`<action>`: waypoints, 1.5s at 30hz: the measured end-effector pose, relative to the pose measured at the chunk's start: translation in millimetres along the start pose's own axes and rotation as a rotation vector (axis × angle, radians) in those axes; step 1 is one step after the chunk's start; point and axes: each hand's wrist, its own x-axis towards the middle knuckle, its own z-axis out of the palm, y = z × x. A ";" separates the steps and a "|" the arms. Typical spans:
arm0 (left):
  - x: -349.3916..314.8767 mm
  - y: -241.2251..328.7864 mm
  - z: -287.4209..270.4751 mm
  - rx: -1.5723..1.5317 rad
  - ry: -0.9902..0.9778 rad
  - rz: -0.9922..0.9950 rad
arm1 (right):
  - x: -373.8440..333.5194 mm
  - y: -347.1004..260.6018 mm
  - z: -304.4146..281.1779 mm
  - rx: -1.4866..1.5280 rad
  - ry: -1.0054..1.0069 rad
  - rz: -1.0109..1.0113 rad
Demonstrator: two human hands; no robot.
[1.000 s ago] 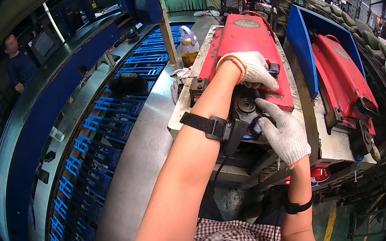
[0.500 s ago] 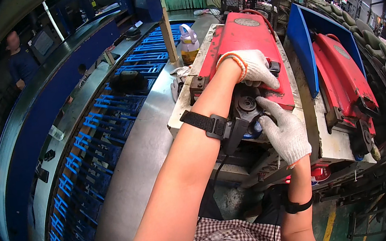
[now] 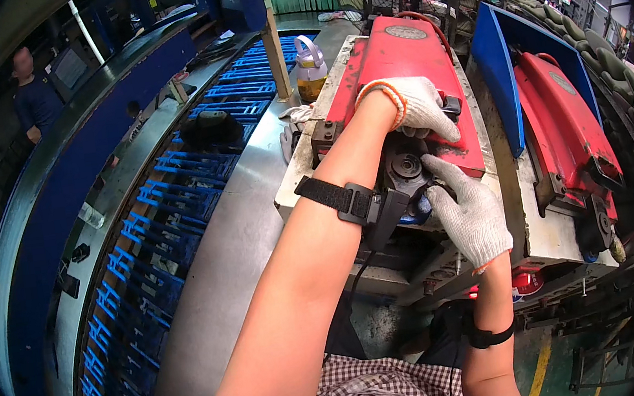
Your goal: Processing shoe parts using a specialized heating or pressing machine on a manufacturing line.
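Both my hands wear white knitted gloves and work at the front of a red-covered machine (image 3: 394, 54). My left hand (image 3: 418, 106) lies on the red cover's front part, fingers curled downward beside a black knob (image 3: 450, 108); whatever lies under the fingers is hidden. Below it sits a dark round machine part (image 3: 406, 166) with a ringed centre. My right hand (image 3: 471, 215) is at that part's right side, with two fingers stretched apart and their tips at its edge. A black strap with a small box (image 3: 349, 203) is on my left forearm.
A second red machine (image 3: 565, 120) with a blue guard (image 3: 499, 81) stands right. Left are a metal table (image 3: 221, 289) and a conveyor with blue racks (image 3: 155, 234). A bottle (image 3: 311, 72) stands behind the table. A person (image 3: 34, 98) is at far left.
Both hands keep nearly the same place on the machine, with only slight shifts of the fingers. The view has tilted a little.
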 end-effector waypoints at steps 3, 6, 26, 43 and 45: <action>1.6 -0.9 -0.1 0.002 -0.007 -0.010 | -0.6 0.5 -0.2 0.002 0.012 -0.017; 0.9 0.6 -0.2 0.022 -0.003 -0.008 | -0.9 0.1 -0.7 0.003 0.012 -0.017; 9.4 -3.7 -3.2 0.114 -0.065 0.021 | -54.6 -32.2 69.0 0.850 -0.253 -0.008; -36.1 41.7 -90.3 0.373 0.500 0.344 | 56.7 -14.4 3.3 -0.019 0.071 -0.303; -28.1 42.9 -103.3 0.466 0.708 0.543 | 92.7 4.5 4.8 -0.150 0.020 -0.223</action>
